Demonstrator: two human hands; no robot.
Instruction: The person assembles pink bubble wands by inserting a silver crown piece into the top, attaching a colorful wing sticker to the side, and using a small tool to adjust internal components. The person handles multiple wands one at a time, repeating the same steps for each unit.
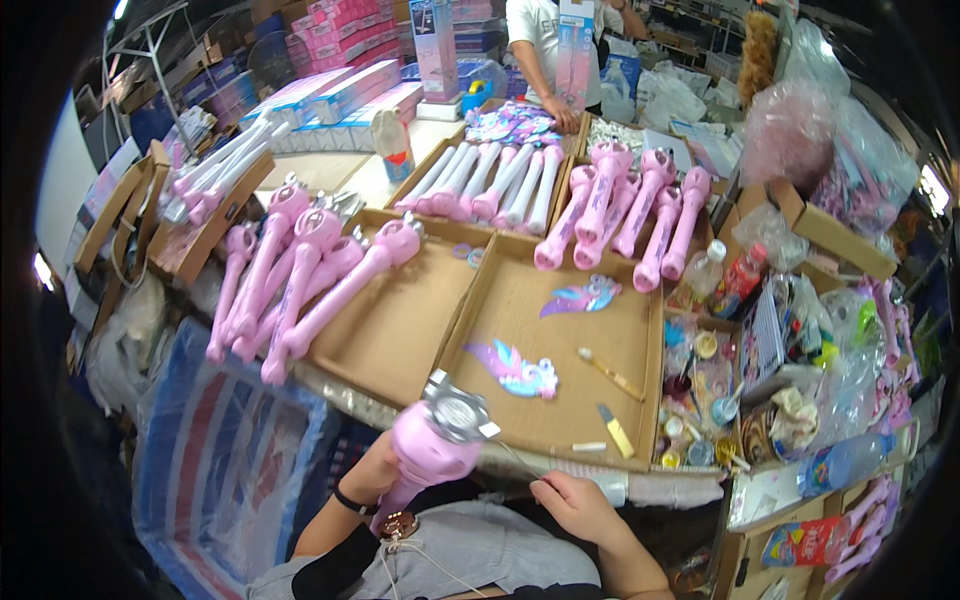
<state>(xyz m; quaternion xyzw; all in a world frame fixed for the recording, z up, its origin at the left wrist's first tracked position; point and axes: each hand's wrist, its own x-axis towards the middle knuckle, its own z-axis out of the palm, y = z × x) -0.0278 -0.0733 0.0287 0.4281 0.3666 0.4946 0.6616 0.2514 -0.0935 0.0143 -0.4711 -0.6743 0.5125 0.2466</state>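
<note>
My left hand (368, 474) is closed around a pink plastic toy wand handle (432, 452), held upright close to my body. A round silver-grey cap (457, 414) tops its wide head. My right hand (572, 503), just to the right, pinches a thin dark rod-like tool (516, 461) that points up-left toward the cap; its exact kind is too small to tell. In the cardboard tray (480, 405) beyond lie two purple-and-blue winged figures (514, 370), (588, 295). A wooden-handled brush (612, 374) and a yellow-handled knife (616, 432) rest right of them.
Pink wand handles (300, 260) pile at the left, with more handles (625, 205) at the back right. White-and-pink wands (490, 180) fill a box behind. Paint pots (700, 430) and bottles (848, 468) crowd the right. Across the table stands another person (540, 60).
</note>
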